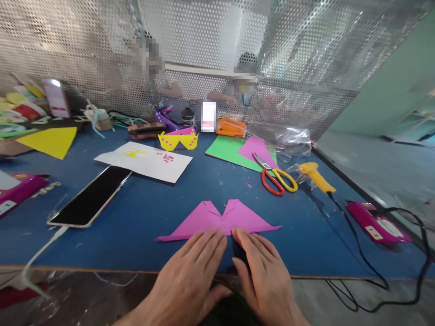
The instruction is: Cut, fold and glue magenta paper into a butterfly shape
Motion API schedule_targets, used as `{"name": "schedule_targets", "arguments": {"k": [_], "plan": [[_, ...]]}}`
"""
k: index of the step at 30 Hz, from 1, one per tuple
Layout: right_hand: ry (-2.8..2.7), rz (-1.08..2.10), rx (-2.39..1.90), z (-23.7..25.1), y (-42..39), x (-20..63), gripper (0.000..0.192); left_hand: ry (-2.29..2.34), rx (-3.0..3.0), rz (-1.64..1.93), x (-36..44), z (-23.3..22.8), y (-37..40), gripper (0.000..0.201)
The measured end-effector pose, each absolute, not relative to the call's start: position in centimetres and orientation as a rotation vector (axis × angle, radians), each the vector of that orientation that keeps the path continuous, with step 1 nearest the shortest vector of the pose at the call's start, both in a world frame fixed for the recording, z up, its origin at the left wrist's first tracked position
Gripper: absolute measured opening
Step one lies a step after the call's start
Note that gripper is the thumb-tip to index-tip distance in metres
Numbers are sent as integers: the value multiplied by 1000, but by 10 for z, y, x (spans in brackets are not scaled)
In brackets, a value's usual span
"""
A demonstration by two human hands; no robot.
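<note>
Left hand [193,276] and right hand [263,271] lie flat, fingers together, gripping nothing, pressing the pink paper [220,219] near the bench's [306,235] front edge. Best keep both wings even and crease outward from the center.

The folded paper [220,222] under the fingertips of the left hand [190,276] and right hand [261,271] is magenta, lying on a deep blue tabletop [170,203]. Beyond the right hand, the scissors [277,176] have one red and one yellow handle, on green paper [227,151]. Beyond the left hand, yellow paper glasses [178,140] carry pink dots.
</note>
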State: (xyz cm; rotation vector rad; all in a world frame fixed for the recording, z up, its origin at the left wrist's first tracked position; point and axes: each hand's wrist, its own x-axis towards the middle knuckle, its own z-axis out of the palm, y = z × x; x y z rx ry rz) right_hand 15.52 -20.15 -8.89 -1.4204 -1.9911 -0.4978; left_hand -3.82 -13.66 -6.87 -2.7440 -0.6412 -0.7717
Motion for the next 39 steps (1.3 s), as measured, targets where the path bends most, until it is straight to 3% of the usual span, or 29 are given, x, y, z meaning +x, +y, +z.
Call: {"name": "schedule_targets", "arguments": {"k": [17,20,23,26,29,39], "plan": [[-1979,-316,-1467,-87,-208,158,37,-965,-2574,-456,-123,-69,-150,58],[-1976,-319,-1472,-87,-208,157,37,-989,-2527,-578,-112,-61,-152,64],[-1977,-348,-1488,-85,-207,155,36,-870,-2578,-681,-86,-56,-150,58],[-1967,-385,-1502,-84,-207,152,36,-627,-2814,-656,-54,-58,-145,50],[-1959,-372,-1522,-82,-207,151,37,-612,-2888,-616,-31,-64,-140,58],[-1811,-336,-1710,-81,-216,180,34,-673,-2871,-650,-30,-72,-134,60]]}}
